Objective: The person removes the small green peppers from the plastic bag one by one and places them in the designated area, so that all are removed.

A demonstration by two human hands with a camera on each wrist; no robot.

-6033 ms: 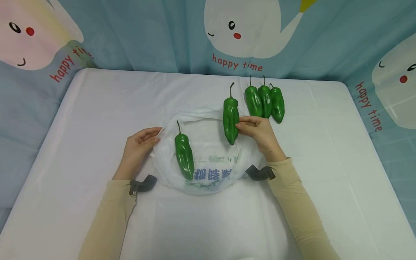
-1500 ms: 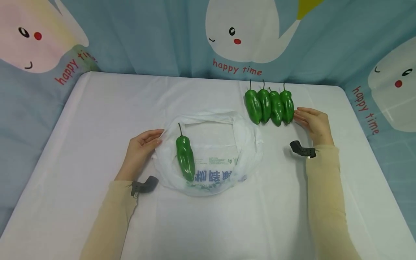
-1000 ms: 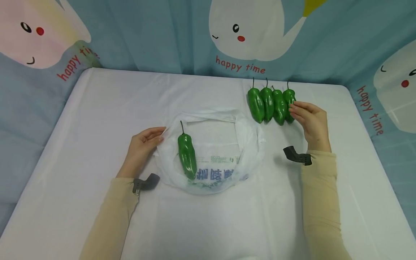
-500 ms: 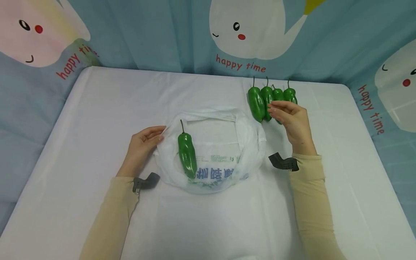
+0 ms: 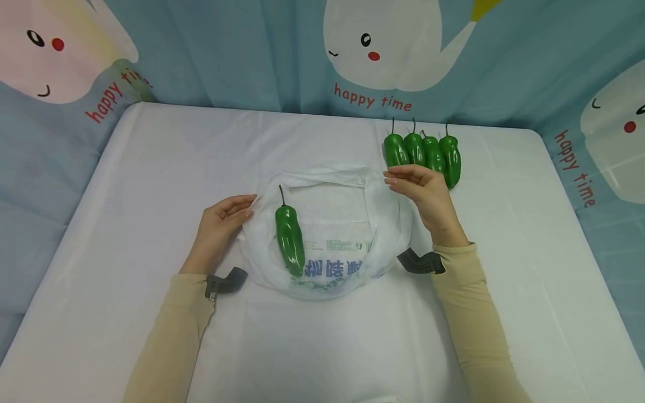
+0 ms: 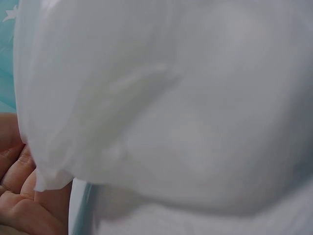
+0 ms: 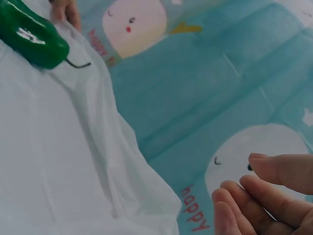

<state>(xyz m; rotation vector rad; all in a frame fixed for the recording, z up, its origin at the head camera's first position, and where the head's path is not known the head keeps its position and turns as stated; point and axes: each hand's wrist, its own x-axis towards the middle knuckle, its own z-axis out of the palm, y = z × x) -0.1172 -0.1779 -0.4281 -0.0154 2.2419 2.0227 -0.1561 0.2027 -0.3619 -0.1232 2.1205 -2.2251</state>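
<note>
A white plastic bag (image 5: 390, 229) lies on the table with its mouth spread wide. One green pepper (image 5: 289, 240) rests inside at the left, its stem pointing away. My left hand (image 5: 220, 229) pinches the bag's left rim between thumb and fingers; in the left wrist view the bag (image 6: 205, 107) covers most of the scene. My right hand (image 5: 428, 196) is by the bag's upper right rim, with nothing between its fingers, which are loosely bent in the right wrist view. Behind it stand several green peppers (image 5: 450, 159) in a row, their lower ends partly hidden by the hand.
The white-covered table (image 5: 151, 168) carries the bag and the peppers. A blue curtain (image 5: 242, 56) with cartoon whales hangs along the back and sides. At the bottom edge, a small white thing (image 5: 380, 399) just shows.
A green pepper that my right hand held over the bag now lies at the row's right end. That hand let go and came left to the bag. The left hand stayed.
</note>
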